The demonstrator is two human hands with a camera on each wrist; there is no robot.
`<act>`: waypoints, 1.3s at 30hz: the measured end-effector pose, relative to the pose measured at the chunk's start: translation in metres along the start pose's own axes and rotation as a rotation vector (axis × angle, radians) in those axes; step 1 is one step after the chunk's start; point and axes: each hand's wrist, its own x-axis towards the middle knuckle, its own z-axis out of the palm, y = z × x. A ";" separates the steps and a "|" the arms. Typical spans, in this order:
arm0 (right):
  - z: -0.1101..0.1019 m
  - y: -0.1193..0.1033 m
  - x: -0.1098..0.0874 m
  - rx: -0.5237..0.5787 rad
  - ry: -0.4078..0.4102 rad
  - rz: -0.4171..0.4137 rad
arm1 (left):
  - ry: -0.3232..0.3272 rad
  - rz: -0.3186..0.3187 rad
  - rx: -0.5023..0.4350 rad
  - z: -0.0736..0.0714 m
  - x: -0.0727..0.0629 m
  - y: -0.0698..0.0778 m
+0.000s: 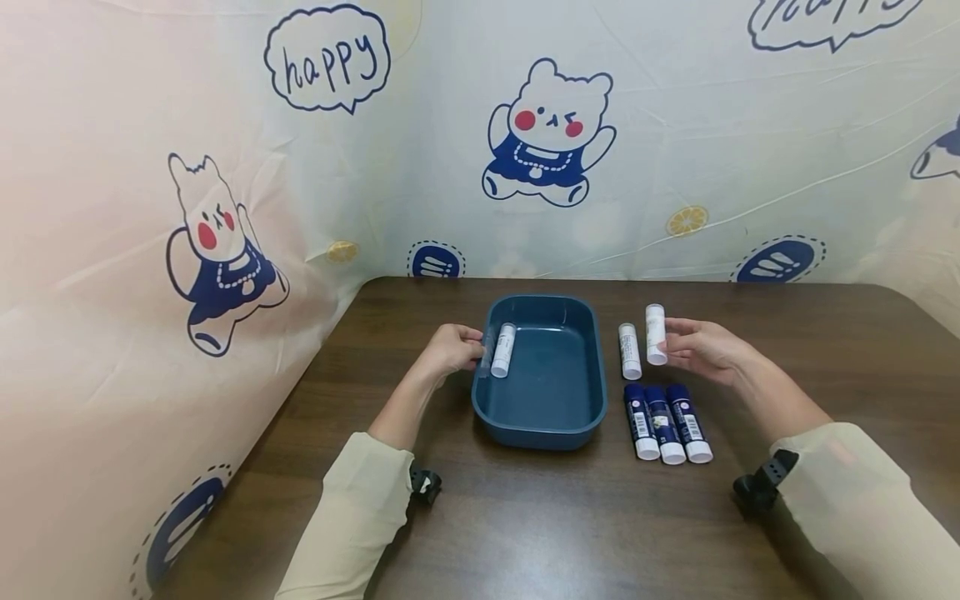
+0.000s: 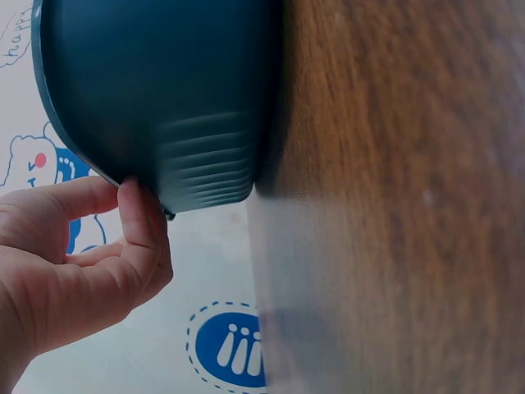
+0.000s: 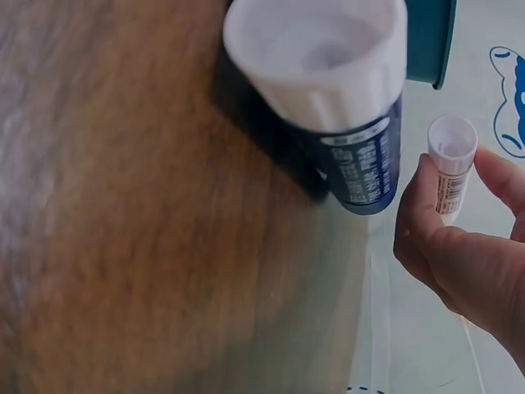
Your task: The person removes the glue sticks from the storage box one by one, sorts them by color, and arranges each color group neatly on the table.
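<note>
My left hand [image 1: 452, 348] pinches the left rim of a dark blue plastic basin [image 1: 551, 417]; in the left wrist view the thumb and fingertips meet at its edge. Inside the basin, along its left wall, lies a white glue stick [image 1: 503, 350]. A second white glue stick [image 1: 656, 333] is held upright between the thumb and fingers of my right hand [image 1: 708, 350], right of the basin. Close beside it, another white glue stick [image 1: 630, 352] lies on the table. Just nearer to me, three navy glue sticks with white bases, the middle one [image 1: 664, 425] among them, lie side by side.
Everything lies on a brown wood-grain table [image 1: 525, 525]. Behind it and along the left hangs a pale curtain [image 1: 450, 167] printed with cartoon bears. Black wrist cameras are strapped at both sleeves [image 1: 352, 508].
</note>
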 end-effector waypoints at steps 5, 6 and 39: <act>-0.001 0.005 0.005 -0.104 0.015 0.022 | 0.001 -0.001 0.003 0.000 -0.001 0.000; -0.001 0.007 0.006 -0.126 0.017 0.025 | 0.002 -0.001 0.004 0.000 -0.001 0.000; 0.019 0.005 0.015 -0.482 0.161 0.200 | 0.006 -0.005 0.027 0.000 0.000 0.000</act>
